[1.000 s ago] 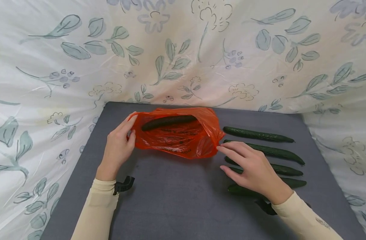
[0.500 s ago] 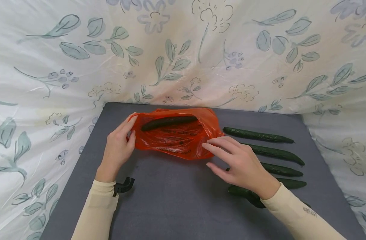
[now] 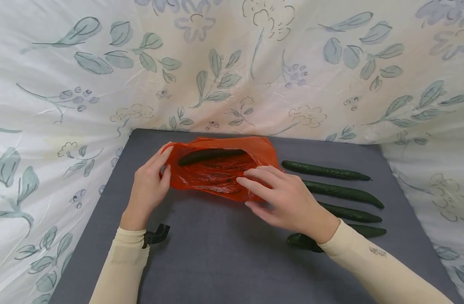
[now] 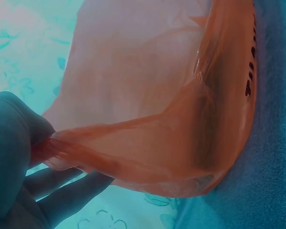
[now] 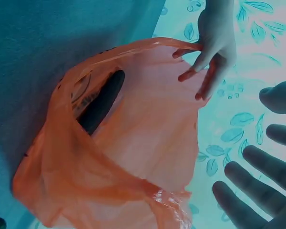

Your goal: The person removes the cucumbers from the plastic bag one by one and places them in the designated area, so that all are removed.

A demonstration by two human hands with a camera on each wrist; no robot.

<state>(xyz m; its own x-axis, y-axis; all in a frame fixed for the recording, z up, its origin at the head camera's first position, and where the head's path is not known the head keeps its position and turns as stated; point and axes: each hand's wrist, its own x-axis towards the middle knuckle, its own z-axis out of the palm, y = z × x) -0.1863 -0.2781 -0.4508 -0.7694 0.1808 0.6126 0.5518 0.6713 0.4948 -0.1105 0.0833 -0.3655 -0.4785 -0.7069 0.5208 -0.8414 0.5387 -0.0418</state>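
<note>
An orange-red plastic bag (image 3: 263, 150) lies on its side with its mouth spread towards me. One dark green cucumber (image 3: 211, 156) rests inside it, along the back; the right wrist view shows the cucumber (image 5: 104, 101) through the opening. My left hand (image 3: 150, 185) pinches the left edge of the bag's mouth between thumb and fingers, and in the left wrist view the film (image 4: 133, 143) stretches from that grip. My right hand (image 3: 289, 198), its fingers spread and holding nothing, is over the bag's right end; fingertips overlap the opening in the head view.
Several more cucumbers lie side by side on the dark grey table (image 3: 216, 253), right of the bag, the farthest cucumber (image 3: 325, 170) fully visible. My right hand and forearm partly cover the nearer ones. A flowered cloth (image 3: 232, 63) hangs behind and beside the table.
My right hand has moved left, from the bag's gathered right corner to over its right part, uncovering more of the cucumbers. My left hand keeps its grip on the edge.
</note>
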